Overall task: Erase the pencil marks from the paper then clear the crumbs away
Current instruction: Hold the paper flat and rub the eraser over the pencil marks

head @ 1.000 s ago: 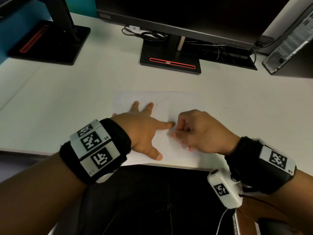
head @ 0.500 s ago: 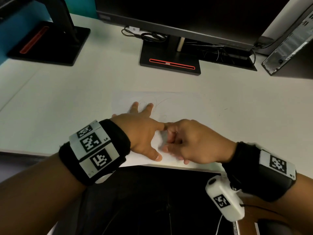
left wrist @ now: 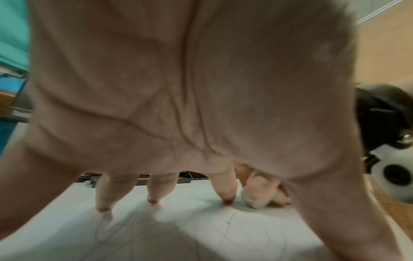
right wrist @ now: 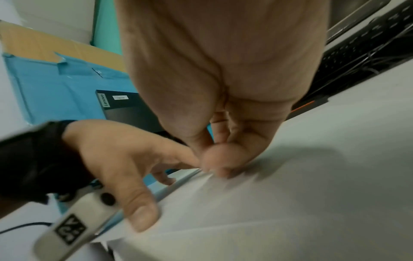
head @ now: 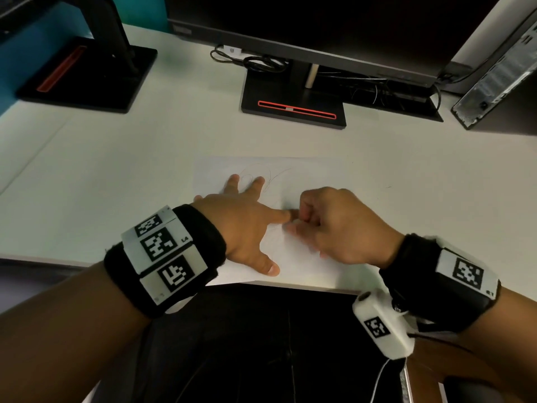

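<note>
**Left hand pins the sheet while the right works at its near edge**

The paper (head: 293, 254) lies flat on the white desk (head: 116, 175), its near edge close to the desk's front edge and directly in front of the person. Faint pencil marks (head: 261, 173) — thin looping lines — show on the far part of the sheet, just beyond the left fingertips, and the left wrist view shows more of them crossing the sheet under the palm.

The left hand (head: 247, 225) is spread flat on the paper, fingers straight and splayed, thumb out toward the near edge; its fingertips (left wrist: 228, 199) press down on the sheet. The index finger points right and touches the right hand.

The right hand (head: 337, 225) rests on the paper just beside it, fingers curled in tightly with the thumb pressed against them, tips down at the sheet. In the right wrist view the fingertips (right wrist: 214, 159) are blurred — whatever they pinch is hidden, so I cannot tell whether an eraser sits between them.

Eraser crumbs are too small to make out in any view.

Farther back on the desk stands a monitor base (head: 293, 106) with a red strip, cables (head: 255, 62) behind it, and a second monitor base (head: 84, 80) off to the left.
</note>
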`<state>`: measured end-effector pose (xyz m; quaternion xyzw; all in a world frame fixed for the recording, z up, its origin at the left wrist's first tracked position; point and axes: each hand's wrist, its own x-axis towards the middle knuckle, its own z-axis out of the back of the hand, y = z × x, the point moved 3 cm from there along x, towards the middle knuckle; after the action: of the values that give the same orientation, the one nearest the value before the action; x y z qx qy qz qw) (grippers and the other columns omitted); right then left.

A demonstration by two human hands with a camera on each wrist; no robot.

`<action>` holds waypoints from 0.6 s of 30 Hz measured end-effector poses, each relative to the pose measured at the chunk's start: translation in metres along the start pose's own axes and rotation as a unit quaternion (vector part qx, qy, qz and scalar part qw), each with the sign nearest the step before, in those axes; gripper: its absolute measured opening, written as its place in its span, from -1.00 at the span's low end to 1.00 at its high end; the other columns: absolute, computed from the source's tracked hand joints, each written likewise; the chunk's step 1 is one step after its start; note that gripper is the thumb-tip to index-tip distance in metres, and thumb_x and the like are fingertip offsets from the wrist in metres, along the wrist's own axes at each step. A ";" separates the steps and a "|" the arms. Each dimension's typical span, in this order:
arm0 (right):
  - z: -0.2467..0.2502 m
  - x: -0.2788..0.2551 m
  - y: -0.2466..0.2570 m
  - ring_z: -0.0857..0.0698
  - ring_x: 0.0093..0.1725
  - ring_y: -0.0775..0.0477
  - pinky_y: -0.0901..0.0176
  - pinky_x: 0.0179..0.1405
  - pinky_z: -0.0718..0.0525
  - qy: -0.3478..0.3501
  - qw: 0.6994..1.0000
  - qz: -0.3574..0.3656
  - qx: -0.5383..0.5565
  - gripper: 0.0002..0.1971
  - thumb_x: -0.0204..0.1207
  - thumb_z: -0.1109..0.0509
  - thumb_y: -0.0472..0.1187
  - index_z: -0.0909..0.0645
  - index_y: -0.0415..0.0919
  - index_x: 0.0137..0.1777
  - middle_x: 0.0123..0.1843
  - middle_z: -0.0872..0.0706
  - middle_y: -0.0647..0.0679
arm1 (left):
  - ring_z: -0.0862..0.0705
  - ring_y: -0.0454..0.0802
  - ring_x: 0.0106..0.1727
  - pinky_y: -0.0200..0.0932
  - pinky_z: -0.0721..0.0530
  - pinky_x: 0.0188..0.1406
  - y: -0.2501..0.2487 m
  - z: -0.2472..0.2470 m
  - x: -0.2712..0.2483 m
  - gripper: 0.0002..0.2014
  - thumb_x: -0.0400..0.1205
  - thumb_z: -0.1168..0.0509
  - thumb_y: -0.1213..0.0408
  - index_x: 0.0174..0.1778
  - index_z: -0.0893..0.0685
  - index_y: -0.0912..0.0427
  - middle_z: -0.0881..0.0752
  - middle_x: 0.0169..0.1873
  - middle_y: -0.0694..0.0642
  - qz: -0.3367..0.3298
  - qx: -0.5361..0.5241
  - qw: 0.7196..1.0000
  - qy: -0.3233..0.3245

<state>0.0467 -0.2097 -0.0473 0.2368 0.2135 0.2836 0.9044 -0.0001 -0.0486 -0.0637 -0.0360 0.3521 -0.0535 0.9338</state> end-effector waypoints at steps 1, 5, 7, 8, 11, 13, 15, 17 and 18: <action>-0.006 -0.004 0.004 -0.76 -0.50 -0.05 0.20 -0.44 -0.67 0.032 0.999 0.014 0.004 -0.74 0.59 -0.50 -0.07 -0.59 -0.20 -0.21 -0.40 -0.79 -0.11 | 0.44 0.34 0.69 0.58 -0.28 0.52 0.000 0.000 0.000 0.04 0.37 -0.39 -0.49 0.59 0.22 -0.65 0.45 0.71 -0.02 -0.001 0.001 1.000 -0.002; -0.002 0.001 -0.001 -0.78 -0.49 -0.02 0.26 -0.41 -0.64 0.061 0.998 -0.011 0.021 -0.72 0.58 -0.52 -0.03 -0.61 -0.21 -0.22 -0.41 -0.82 -0.11 | 0.41 0.29 0.71 0.54 -0.32 0.53 0.002 -0.002 0.000 0.24 0.34 -0.40 -0.50 0.60 0.47 -0.45 0.45 0.71 -0.05 0.007 0.016 1.000 -0.015; 0.009 0.008 -0.007 -0.78 -0.50 -0.02 0.24 -0.39 -0.63 0.005 1.000 -0.027 0.014 -0.72 0.58 -0.51 -0.02 -0.60 -0.19 -0.23 -0.42 -0.82 -0.09 | 0.39 0.27 0.72 0.53 -0.31 0.54 0.002 -0.001 0.000 0.31 0.33 -0.41 -0.50 0.64 0.49 -0.32 0.44 0.71 -0.05 0.013 0.019 0.999 -0.022; 0.009 0.008 -0.006 -0.77 -0.51 -0.02 0.24 -0.40 -0.63 -0.002 1.000 -0.022 0.008 -0.72 0.58 -0.51 -0.03 -0.59 -0.18 -0.23 -0.43 -0.81 -0.08 | 0.38 0.27 0.73 0.53 -0.31 0.54 0.002 -0.001 0.000 0.33 0.33 -0.42 -0.51 0.66 0.49 -0.27 0.44 0.72 -0.05 0.014 0.018 0.999 -0.024; -0.006 -0.001 0.005 -0.77 -0.51 -0.01 0.25 -0.43 -0.65 0.069 0.998 0.008 -0.002 -0.73 0.59 -0.49 -0.04 -0.57 -0.16 -0.22 -0.42 -0.81 -0.10 | 0.38 0.27 0.73 0.51 -0.33 0.54 0.002 -0.001 0.001 0.35 0.32 -0.42 -0.51 0.68 0.48 -0.22 0.44 0.71 -0.07 0.014 0.016 1.000 -0.023; -0.008 -0.001 0.003 -0.81 -0.44 -0.07 0.21 -0.39 -0.72 0.094 0.996 0.005 0.014 -0.73 0.58 -0.51 -0.03 -0.59 -0.18 -0.21 -0.38 -0.82 -0.12 | 0.38 0.26 0.73 0.50 -0.33 0.54 0.002 -0.001 0.001 0.35 0.32 -0.42 -0.51 0.69 0.47 -0.19 0.45 0.71 -0.07 0.015 0.020 0.999 -0.020; 0.003 0.007 -0.005 -0.81 -0.42 -0.06 0.15 -0.34 -0.73 0.049 0.999 -0.021 0.012 -0.73 0.57 -0.51 -0.02 -0.62 -0.19 -0.21 -0.37 -0.83 -0.11 | 0.38 0.27 0.73 0.50 -0.32 0.55 0.002 -0.001 0.001 0.35 0.32 -0.41 -0.51 0.70 0.45 -0.16 0.45 0.71 -0.06 0.016 0.024 0.999 -0.018; 0.012 0.011 -0.007 -0.78 -0.47 0.01 0.16 -0.33 -0.70 0.005 1.000 -0.029 0.004 -0.73 0.57 -0.51 -0.03 -0.62 -0.19 -0.21 -0.40 -0.83 -0.08 | 0.37 0.27 0.73 0.50 -0.30 0.56 0.002 -0.001 0.000 0.35 0.32 -0.41 -0.51 0.71 0.43 -0.13 0.45 0.71 -0.05 0.016 0.024 0.999 -0.017; 0.010 0.009 -0.005 -0.77 -0.50 0.03 0.17 -0.36 -0.69 0.003 1.000 -0.019 -0.003 -0.74 0.58 -0.50 -0.03 -0.61 -0.19 -0.21 -0.41 -0.82 -0.07 | 0.37 0.27 0.73 0.50 -0.30 0.56 0.003 -0.001 0.000 0.35 0.33 -0.41 -0.52 0.72 0.42 -0.13 0.45 0.71 -0.05 0.016 0.024 0.999 -0.017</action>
<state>0.0609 -0.2107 -0.0440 0.2291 0.2203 0.2674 0.9097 -0.0001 -0.0461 -0.0645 -0.0089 0.3358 -0.0460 0.9408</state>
